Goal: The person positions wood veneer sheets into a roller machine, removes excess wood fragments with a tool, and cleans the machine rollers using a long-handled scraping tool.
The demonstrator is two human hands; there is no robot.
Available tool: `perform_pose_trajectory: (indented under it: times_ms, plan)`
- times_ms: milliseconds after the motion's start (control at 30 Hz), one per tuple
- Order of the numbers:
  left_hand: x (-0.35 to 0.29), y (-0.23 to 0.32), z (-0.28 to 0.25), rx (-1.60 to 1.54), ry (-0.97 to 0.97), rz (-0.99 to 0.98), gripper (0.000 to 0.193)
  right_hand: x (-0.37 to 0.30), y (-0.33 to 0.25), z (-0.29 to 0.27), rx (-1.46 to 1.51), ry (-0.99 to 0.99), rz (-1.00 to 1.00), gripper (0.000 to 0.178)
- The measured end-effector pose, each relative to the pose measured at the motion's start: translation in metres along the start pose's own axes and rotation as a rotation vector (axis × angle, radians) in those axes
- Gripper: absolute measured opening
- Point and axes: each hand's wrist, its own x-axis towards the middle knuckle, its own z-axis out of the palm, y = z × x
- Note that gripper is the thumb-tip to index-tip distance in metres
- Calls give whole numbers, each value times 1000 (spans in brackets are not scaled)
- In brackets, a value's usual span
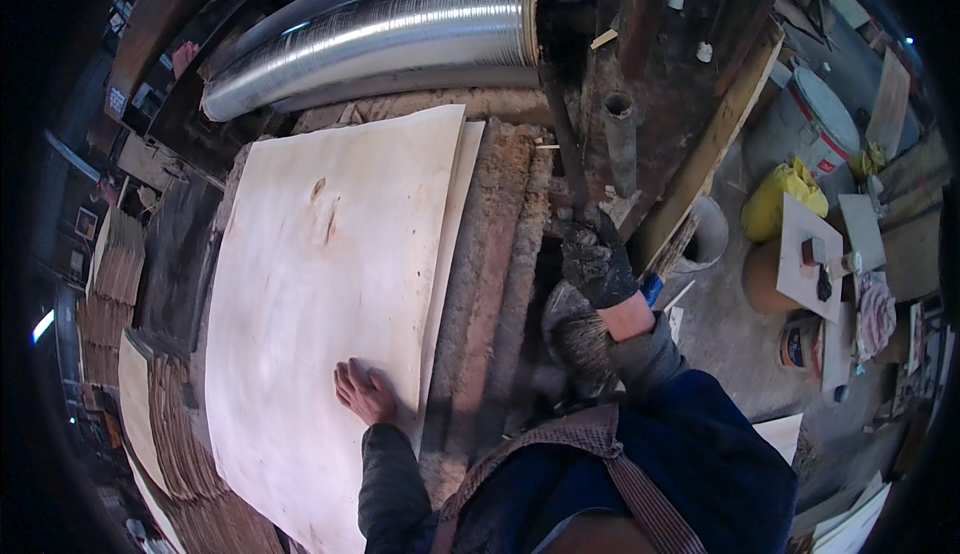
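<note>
A large pale wood veneer sheet [310, 284] with a brown knot lies in front of me, and another veneer sheet [462, 179] shows along its right edge. My bare left hand [364, 393] rests on the top sheet near its right side, fingers stretched out and holding nothing. To the right, my right hand [598, 264] in a dark, worn glove is closed round the lower end of a dark metal lever [570, 159]. The lever rises toward the machine. Past the sheets' far edge sits a shiny, ridged metal roller [390, 39].
A crusted machine bed [490, 254] runs beside the sheets. Stacked veneers [180, 434] stand at the left. An upright metal pipe [620, 144] and a long wooden board [712, 144] are on the right, with a lidded drum [800, 124] and yellow bag [782, 202] beyond.
</note>
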Motion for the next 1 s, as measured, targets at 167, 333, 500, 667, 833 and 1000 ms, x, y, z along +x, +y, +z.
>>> perform_pose_trajectory:
  times_ms: [167,333,500,667,833,1000]
  plan:
    - [-1,-5,3,4,23,-19,48,3,-3,3,-1,-103,45,30]
    - [-1,-4,4,-6,17,-21,47,21,22,-23,-71,-85,-42,27]
    - [-3,-7,4,10,11,-33,46,61,59,-46,-247,-53,-128,27]
    - [-5,-11,6,-3,29,-30,45,101,56,-35,-719,678,-455,36]
    - [-2,-11,4,-29,43,-31,45,95,47,-28,-361,216,-265,33]
    - [2,-2,2,-46,55,-8,46,85,14,-13,48,-242,-227,33]
